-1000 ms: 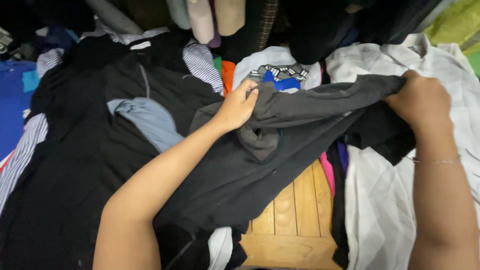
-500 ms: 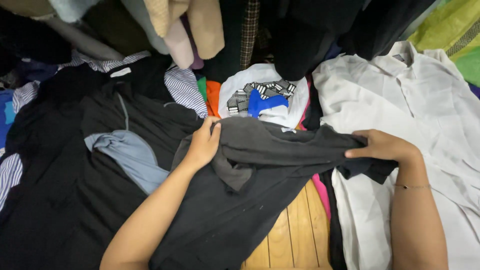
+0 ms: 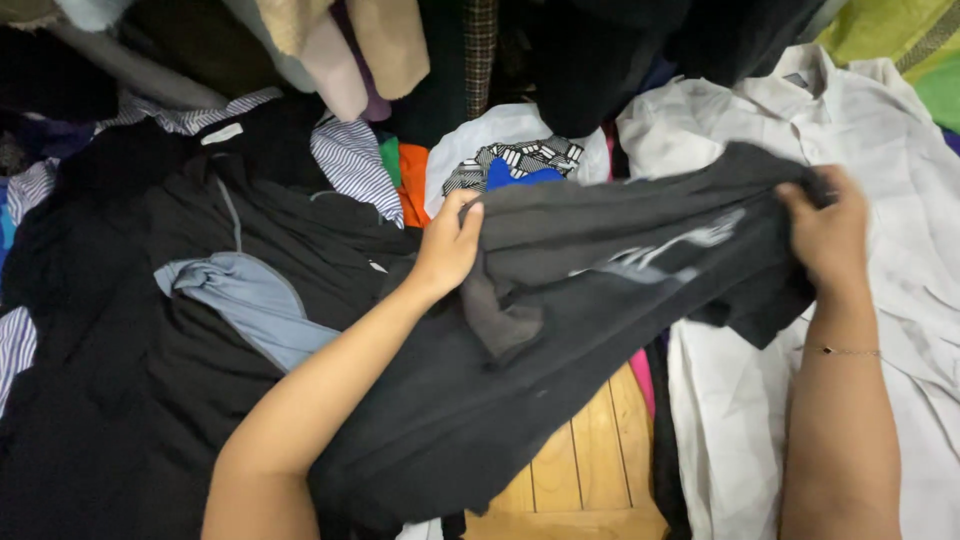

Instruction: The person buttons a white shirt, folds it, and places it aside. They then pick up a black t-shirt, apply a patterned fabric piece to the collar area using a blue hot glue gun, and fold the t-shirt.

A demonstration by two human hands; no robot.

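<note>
Shirt [image 3: 600, 300] btwn left hand [image 3: 447, 245], right hand [image 3: 830, 235]

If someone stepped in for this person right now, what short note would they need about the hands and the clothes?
Left hand: gripping the left end of the dark grey garment, fingers curled over its top edge.
Right hand: gripping the garment's right end, at about the same height.
Garment: stretched between both hands, top edge gathered, the rest hanging down over the wooden slats. A pale print shows near the right side.
Around it: white shirt spread flat on the right; black garment with a grey-blue lining on the left; striped and orange pieces behind.
Done: garment lifted and spread.
Left: it is not folded or laid down.
</note>
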